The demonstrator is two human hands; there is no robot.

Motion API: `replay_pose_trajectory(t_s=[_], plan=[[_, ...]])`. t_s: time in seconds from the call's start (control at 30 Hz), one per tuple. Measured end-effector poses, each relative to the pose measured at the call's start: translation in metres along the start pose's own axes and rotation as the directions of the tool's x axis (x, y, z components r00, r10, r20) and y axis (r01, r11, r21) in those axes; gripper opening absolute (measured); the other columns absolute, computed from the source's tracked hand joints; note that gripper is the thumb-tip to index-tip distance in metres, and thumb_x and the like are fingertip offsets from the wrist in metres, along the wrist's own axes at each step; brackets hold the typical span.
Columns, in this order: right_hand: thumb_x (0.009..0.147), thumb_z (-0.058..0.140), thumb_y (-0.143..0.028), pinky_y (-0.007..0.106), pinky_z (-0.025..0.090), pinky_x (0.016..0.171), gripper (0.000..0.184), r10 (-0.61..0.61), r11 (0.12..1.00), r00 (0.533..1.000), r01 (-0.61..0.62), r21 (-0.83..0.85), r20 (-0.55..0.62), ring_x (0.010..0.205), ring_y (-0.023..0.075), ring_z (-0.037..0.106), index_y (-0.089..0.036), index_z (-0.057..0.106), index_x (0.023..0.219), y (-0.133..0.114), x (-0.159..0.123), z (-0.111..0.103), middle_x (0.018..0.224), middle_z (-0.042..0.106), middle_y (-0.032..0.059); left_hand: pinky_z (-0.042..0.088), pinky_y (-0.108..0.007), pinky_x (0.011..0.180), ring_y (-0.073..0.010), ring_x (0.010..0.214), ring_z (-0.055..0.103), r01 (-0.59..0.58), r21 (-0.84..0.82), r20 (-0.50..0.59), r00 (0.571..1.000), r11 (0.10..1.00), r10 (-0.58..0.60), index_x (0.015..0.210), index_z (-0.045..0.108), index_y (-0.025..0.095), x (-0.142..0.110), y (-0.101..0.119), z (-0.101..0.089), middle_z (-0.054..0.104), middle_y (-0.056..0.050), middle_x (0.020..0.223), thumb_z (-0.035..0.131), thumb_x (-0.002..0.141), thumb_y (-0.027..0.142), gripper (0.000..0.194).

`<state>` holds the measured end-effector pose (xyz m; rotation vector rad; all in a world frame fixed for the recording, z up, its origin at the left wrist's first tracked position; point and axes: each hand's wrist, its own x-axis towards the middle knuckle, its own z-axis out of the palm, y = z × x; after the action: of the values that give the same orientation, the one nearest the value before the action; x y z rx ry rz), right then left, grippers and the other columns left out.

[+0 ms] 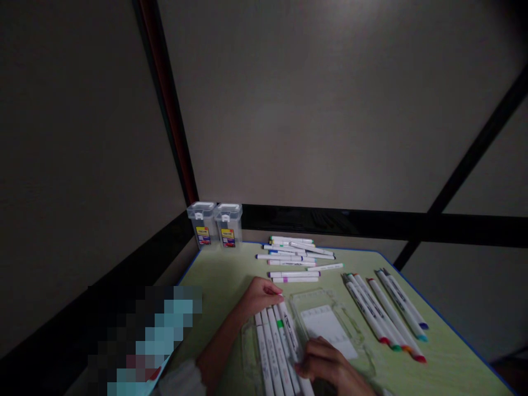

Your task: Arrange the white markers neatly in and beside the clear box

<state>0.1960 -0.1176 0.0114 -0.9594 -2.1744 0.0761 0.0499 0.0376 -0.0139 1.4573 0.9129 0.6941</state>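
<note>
My left hand (259,294) pinches the far end of a white marker (289,333). Around the near end of that same marker, the fingers of my right hand (324,363) are closed. It lies along the right side of a row of white markers (269,344) set side by side in one half of a clear plastic case (246,346); one shows a green band. The case's other half (303,301) lies opened flat to the right, with a white paper card (328,330) in it. Whether the held marker touches the case floor is hidden.
Several white markers (289,263) lie loosely piled at the table's back. More markers with coloured ends (385,313) lie slanted on the right. Two clear lidded boxes (229,228) stand at the back left corner of the green table (218,275). A wall rises behind it.
</note>
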Motion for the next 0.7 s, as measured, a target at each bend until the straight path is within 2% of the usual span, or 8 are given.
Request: replay_pose_trajectory(t_s=[0.27, 0.37, 0.57, 0.7], plan=[[0.087, 0.027, -0.052, 0.024, 0.043, 0.055, 0.047, -0.024, 0.997, 1.0, 0.025, -0.069, 0.02, 0.057, 0.0134, 0.056, -0.019, 0.058, 0.075, -0.0018, 0.0003, 0.0002, 0.058, 0.057, 0.0014, 0.04, -0.024, 0.057, -0.0149, 0.058, 0.056, -0.026, 0.017, -0.03, 0.999, 1.0, 0.027, 0.065, 0.066, 0.009, 0.003, -0.0097, -0.0021, 0.064, -0.005, 0.062, 0.071, 0.047, 0.026, 0.025], [0.086, 0.023, -0.055, 0.024, 0.04, 0.052, 0.051, -0.011, 0.998, 0.999, 0.013, -0.059, 0.04, 0.056, 0.0129, 0.053, -0.018, 0.056, 0.07, 0.0007, -0.0009, 0.0036, 0.057, 0.054, 0.0011, 0.04, -0.025, 0.057, -0.0154, 0.059, 0.056, -0.031, 0.024, 0.005, 1.0, 0.999, 0.031, 0.066, 0.066, 0.009, 0.0022, -0.0081, -0.0028, 0.065, -0.006, 0.062, 0.071, 0.048, 0.028, 0.026], [0.087, 0.026, -0.051, 0.024, 0.036, 0.052, 0.046, 0.007, 0.999, 0.996, -0.002, -0.051, 0.089, 0.056, 0.0123, 0.051, -0.018, 0.054, 0.07, 0.0041, -0.0018, 0.0069, 0.056, 0.053, -0.0004, 0.04, -0.024, 0.056, -0.0143, 0.058, 0.056, -0.034, 0.023, 0.033, 0.999, 0.999, 0.033, 0.066, 0.066, 0.008, 0.0013, -0.0049, -0.0026, 0.065, -0.005, 0.062, 0.07, 0.049, 0.024, 0.023], [0.086, 0.022, -0.055, 0.025, 0.036, 0.056, 0.051, 0.021, 1.0, 0.992, -0.022, 0.003, 0.123, 0.059, 0.0125, 0.053, -0.019, 0.054, 0.07, 0.0045, -0.0018, 0.0067, 0.058, 0.055, 0.0002, 0.039, -0.023, 0.055, -0.0134, 0.057, 0.055, -0.038, 0.027, 0.044, 0.998, 0.999, 0.037, 0.065, 0.066, 0.008, 0.0017, -0.0056, -0.002, 0.064, -0.005, 0.06, 0.07, 0.049, 0.025, 0.023]])
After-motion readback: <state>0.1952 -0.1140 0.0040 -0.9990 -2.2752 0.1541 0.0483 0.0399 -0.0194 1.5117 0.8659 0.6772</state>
